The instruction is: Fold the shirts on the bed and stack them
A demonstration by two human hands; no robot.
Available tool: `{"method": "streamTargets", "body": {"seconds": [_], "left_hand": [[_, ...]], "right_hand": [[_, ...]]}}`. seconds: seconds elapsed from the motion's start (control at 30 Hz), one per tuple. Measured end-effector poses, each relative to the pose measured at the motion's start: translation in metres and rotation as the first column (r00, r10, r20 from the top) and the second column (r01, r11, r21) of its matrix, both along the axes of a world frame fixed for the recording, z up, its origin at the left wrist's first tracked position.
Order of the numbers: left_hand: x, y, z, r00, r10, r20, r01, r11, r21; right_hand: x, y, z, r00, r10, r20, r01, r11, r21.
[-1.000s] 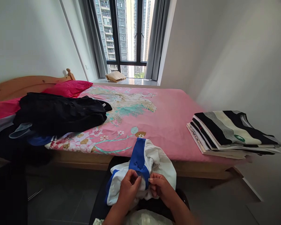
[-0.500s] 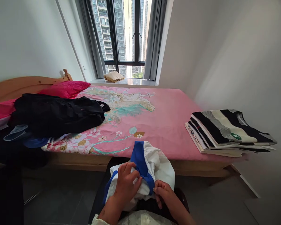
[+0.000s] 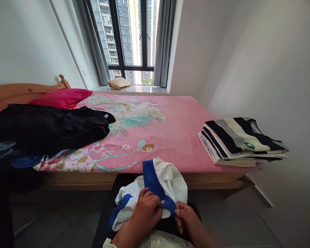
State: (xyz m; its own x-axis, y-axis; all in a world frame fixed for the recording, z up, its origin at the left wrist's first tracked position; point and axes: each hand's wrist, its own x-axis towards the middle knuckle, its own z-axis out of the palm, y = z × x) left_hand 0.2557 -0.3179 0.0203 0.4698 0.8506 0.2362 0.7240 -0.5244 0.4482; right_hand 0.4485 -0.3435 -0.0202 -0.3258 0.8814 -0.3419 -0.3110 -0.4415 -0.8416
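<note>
A white and blue garment (image 3: 170, 177) lies bunched across my lap, its upper part near the bed's front edge. My left hand (image 3: 147, 210) is closed on the blue band at its middle, fingers bent and thumb tucked under. With thumb and forefinger, my right hand (image 3: 184, 217) pinches the blue edge on the garment's right side. The two hands are a short way apart, the blue strip between them. Which part of the garment this strip is, I cannot tell.
A bed with a pink flowered sheet (image 3: 175, 137) stands before me. Dark clothes (image 3: 51, 127) lie heaped at its left, by a red pillow (image 3: 63, 98). At the right edge rests a stack of folded clothes (image 3: 243, 141). A folded beige cloth (image 3: 119, 83) sits on the windowsill.
My left hand has closed further around the blue band and shifted right. The right hand keeps its pinch on the edge. The whole view has turned slightly to the right.
</note>
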Motion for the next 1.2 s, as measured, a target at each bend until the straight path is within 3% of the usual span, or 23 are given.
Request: {"method": "streamTargets", "body": {"seconds": [0.17, 0.3, 0.4, 0.47, 0.57, 0.63, 0.73, 0.8, 0.9, 1.07, 1.2], "left_hand": [[0.016, -0.003, 0.002, 0.992, -0.001, -0.128, -0.008, 0.998, -0.069], [0.021, -0.004, 0.008, 0.992, -0.121, -0.039, 0.12, 0.992, -0.03], [0.022, -0.006, 0.011, 0.986, -0.159, -0.048, 0.159, 0.987, -0.013], [0.024, -0.009, 0.011, 0.984, -0.15, -0.1, 0.15, 0.989, -0.002], [0.027, -0.013, 0.01, 0.982, -0.146, -0.118, 0.146, 0.989, -0.008], [0.028, -0.015, 0.008, 0.984, -0.155, -0.089, 0.156, 0.988, 0.004], [0.028, -0.016, 0.003, 0.986, -0.146, -0.076, 0.151, 0.986, 0.066], [0.026, -0.017, 0.0, 0.985, -0.143, -0.1, 0.152, 0.984, 0.092], [0.027, -0.017, 0.0, 0.98, -0.164, -0.114, 0.175, 0.981, 0.09], [0.033, -0.019, 0.001, 0.967, -0.185, -0.172, 0.199, 0.978, 0.066], [0.034, -0.017, 0.003, 0.983, -0.144, -0.116, 0.149, 0.988, 0.041]], "right_hand": [[0.014, -0.015, -0.012, 0.999, -0.043, 0.013, 0.044, 0.997, -0.057], [0.022, -0.02, -0.018, 0.998, -0.058, -0.017, 0.056, 0.996, -0.076], [0.025, -0.016, -0.023, 0.988, -0.048, 0.15, 0.062, 0.994, -0.091], [0.025, -0.014, -0.023, 0.918, -0.171, 0.359, 0.174, 0.984, 0.023], [0.021, -0.013, -0.008, 0.74, -0.435, 0.512, 0.273, 0.891, 0.362], [0.016, -0.014, 0.011, 0.698, -0.451, 0.556, 0.156, 0.854, 0.497], [0.009, -0.014, 0.032, 0.639, -0.398, 0.659, -0.079, 0.818, 0.57], [0.007, -0.012, 0.034, 0.581, -0.386, 0.717, -0.157, 0.811, 0.564], [0.009, -0.009, 0.023, 0.521, -0.376, 0.766, -0.178, 0.83, 0.528], [0.014, -0.005, 0.003, 0.565, -0.404, 0.72, -0.069, 0.846, 0.529], [0.013, 0.0, -0.003, 0.73, -0.428, 0.533, 0.206, 0.881, 0.425]]}}
